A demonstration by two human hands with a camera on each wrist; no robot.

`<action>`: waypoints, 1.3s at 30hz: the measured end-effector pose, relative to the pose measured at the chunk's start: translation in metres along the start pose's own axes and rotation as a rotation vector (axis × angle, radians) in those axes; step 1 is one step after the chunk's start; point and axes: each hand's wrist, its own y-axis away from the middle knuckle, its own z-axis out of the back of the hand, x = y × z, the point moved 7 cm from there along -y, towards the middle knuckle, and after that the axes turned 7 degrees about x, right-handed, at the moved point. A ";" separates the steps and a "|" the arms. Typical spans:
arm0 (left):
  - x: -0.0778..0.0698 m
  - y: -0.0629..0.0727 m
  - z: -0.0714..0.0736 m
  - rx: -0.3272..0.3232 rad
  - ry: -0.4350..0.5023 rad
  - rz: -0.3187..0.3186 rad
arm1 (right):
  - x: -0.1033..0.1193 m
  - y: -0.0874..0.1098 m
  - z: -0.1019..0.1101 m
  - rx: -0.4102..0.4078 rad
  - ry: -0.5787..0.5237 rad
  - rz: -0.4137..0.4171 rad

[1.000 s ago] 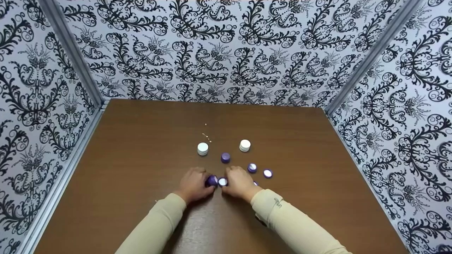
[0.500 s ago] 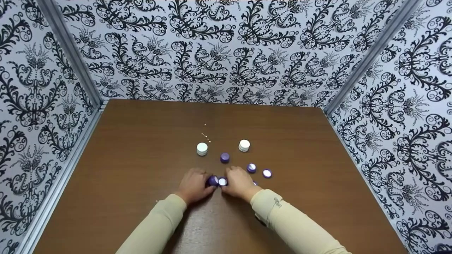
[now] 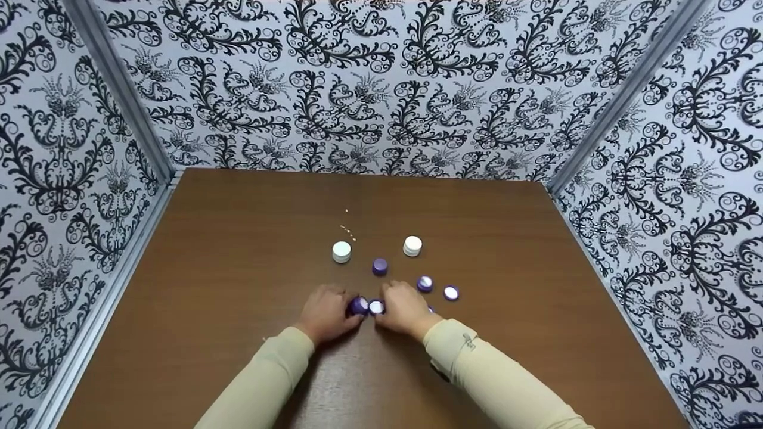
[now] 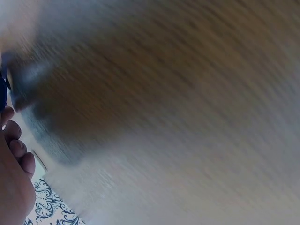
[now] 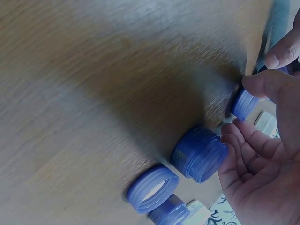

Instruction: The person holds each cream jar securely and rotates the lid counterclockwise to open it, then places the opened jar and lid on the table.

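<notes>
My left hand (image 3: 328, 313) grips a small purple jar (image 3: 359, 305) at the middle of the table, with its pale opening tipped toward the right. Only a blue-purple sliver of this jar and some curled fingers (image 4: 18, 149) show at the edge of the left wrist view. Thumb and fingers of my right hand (image 3: 402, 307) pinch a shallow purple lid (image 3: 376, 307), white inside. The lid is right beside the jar's mouth. In the right wrist view the lid (image 5: 244, 104) stands between thumb and fingertips, and an open purple jar (image 5: 199, 152) is close to the fingers.
Beyond the hands stand a purple jar (image 3: 380, 266) and two white lidded jars (image 3: 341, 251). To the right are an open purple jar (image 3: 424, 283) and a loose lid (image 3: 451, 292). Pale crumbs (image 3: 348, 230) dot the wooden table (image 3: 238, 238). Patterned walls (image 3: 357, 89) enclose it.
</notes>
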 end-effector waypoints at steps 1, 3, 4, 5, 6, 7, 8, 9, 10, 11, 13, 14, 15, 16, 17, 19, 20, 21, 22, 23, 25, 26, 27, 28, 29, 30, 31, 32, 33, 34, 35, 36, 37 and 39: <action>0.000 0.000 0.000 -0.003 -0.002 0.000 | 0.000 0.000 0.000 0.005 -0.002 -0.003; 0.000 0.000 0.000 -0.008 -0.008 -0.002 | 0.000 0.000 -0.001 0.017 -0.003 -0.010; 0.000 0.000 0.001 -0.011 -0.011 -0.005 | -0.001 -0.001 -0.001 0.021 -0.002 -0.012; 0.000 0.000 0.001 -0.014 -0.019 -0.008 | -0.001 -0.001 -0.001 0.027 -0.001 -0.014; 0.000 0.000 0.001 -0.019 -0.029 -0.014 | -0.001 -0.001 -0.002 0.032 0.001 -0.014; 0.000 0.000 0.000 -0.021 -0.041 -0.017 | -0.001 -0.001 -0.002 0.036 0.004 -0.014; 0.000 0.000 0.000 -0.024 -0.052 -0.022 | 0.000 -0.001 -0.002 0.038 0.006 -0.014; -0.001 0.001 0.000 -0.027 -0.063 -0.025 | 0.000 -0.001 -0.002 0.039 0.009 -0.012; -0.001 0.001 0.000 -0.030 -0.074 -0.028 | 0.000 -0.001 -0.002 0.038 0.010 -0.011; -0.001 0.000 -0.001 -0.034 -0.083 -0.031 | 0.000 -0.001 -0.002 0.037 0.012 -0.009; -0.001 0.001 -0.001 -0.037 -0.091 -0.032 | 0.000 -0.001 -0.001 0.029 0.010 -0.007; -0.001 0.001 -0.001 -0.039 -0.093 -0.033 | 0.000 -0.001 -0.001 0.027 0.010 -0.006; -0.001 0.001 -0.001 -0.039 -0.096 -0.033 | 0.000 -0.001 0.000 0.026 0.011 -0.005; -0.001 0.001 -0.001 -0.039 -0.096 -0.033 | 0.000 -0.001 0.000 0.025 0.013 -0.005; -0.001 0.001 -0.001 -0.039 -0.097 -0.033 | 0.000 -0.001 -0.001 0.024 0.014 -0.004; -0.002 0.001 -0.001 -0.036 -0.100 -0.033 | 0.000 -0.001 -0.001 0.023 0.016 -0.003; -0.002 0.000 -0.001 -0.032 -0.101 -0.032 | 0.000 -0.001 -0.001 0.024 0.018 -0.004; -0.002 0.000 -0.002 -0.029 -0.102 -0.032 | 0.000 -0.001 -0.001 0.024 0.018 -0.003; -0.002 0.000 -0.002 -0.029 -0.103 -0.032 | 0.000 -0.001 0.000 0.025 0.018 -0.004; -0.002 0.000 -0.002 -0.027 -0.105 -0.033 | 0.000 -0.001 0.000 0.024 0.016 -0.004; -0.003 0.000 -0.002 -0.029 -0.106 -0.035 | 0.000 -0.001 0.000 0.025 0.016 -0.005; -0.003 0.000 -0.002 -0.031 -0.105 -0.036 | 0.000 -0.001 0.000 0.024 0.016 -0.004; -0.003 0.000 -0.001 -0.031 -0.104 -0.036 | 0.000 -0.001 0.000 0.024 0.015 -0.004; -0.004 -0.001 -0.001 -0.029 -0.102 -0.035 | 0.000 -0.001 0.000 0.023 0.015 -0.003; -0.004 -0.001 -0.002 -0.025 -0.102 -0.032 | 0.000 -0.001 0.000 0.023 0.013 -0.002; -0.004 0.000 -0.002 -0.024 -0.101 -0.030 | 0.000 -0.001 0.000 0.024 0.012 -0.001; -0.004 0.000 -0.002 -0.022 -0.100 -0.027 | 0.000 -0.001 0.000 0.023 0.010 0.000; -0.004 0.000 -0.002 -0.019 -0.101 -0.024 | 0.000 -0.001 0.000 0.022 0.009 0.001; -0.004 0.000 -0.002 -0.017 -0.102 -0.021 | 0.000 -0.001 0.000 0.020 0.007 0.003; -0.004 0.001 -0.002 -0.018 -0.102 -0.020 | 0.001 -0.001 0.000 0.018 0.006 0.005; -0.004 0.001 -0.002 -0.022 -0.100 -0.021 | 0.001 -0.001 0.000 0.014 0.008 0.009; -0.005 0.001 -0.001 -0.026 -0.098 -0.023 | 0.001 -0.001 0.000 0.008 0.009 0.014; -0.005 0.002 -0.001 -0.027 -0.094 -0.023 | 0.002 -0.001 0.001 0.001 0.011 0.020; -0.005 0.002 0.000 -0.025 -0.088 -0.024 | 0.002 0.000 0.001 -0.008 0.015 0.029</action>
